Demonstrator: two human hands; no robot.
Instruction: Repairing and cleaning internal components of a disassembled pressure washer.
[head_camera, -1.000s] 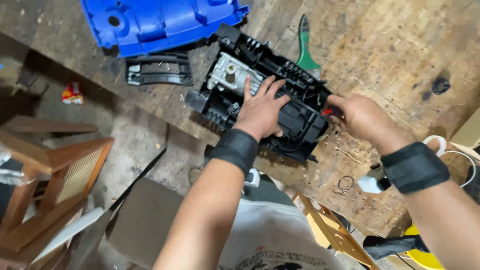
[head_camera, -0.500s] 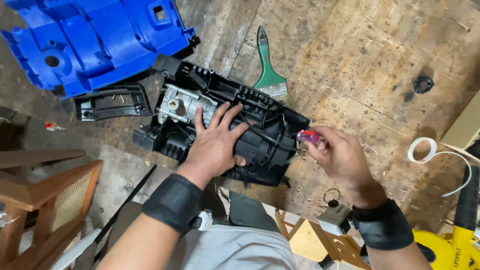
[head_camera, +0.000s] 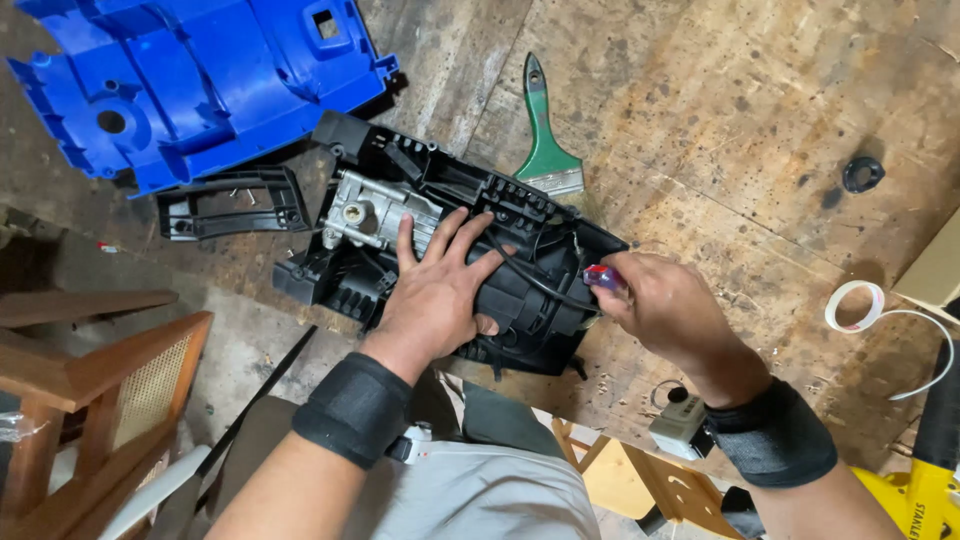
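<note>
Both hands (head_camera: 440, 290) on black housing (head_camera: 450, 260) — long axis upper-left to lower-right

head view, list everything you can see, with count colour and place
machine housing: 1, black, bench centre, metal part at its left end
cover: 1, blue, top left
frame piece: 1, black, below the cover
brush: 1, green handle, above the housing
tape roll: 1, white, right
round knob: 1, black, upper right
chair: 1, wooden, lower left
tool: 1, red and blue handle, in right hand
left hand: flat on the housing
right hand: holding the tool
</note>
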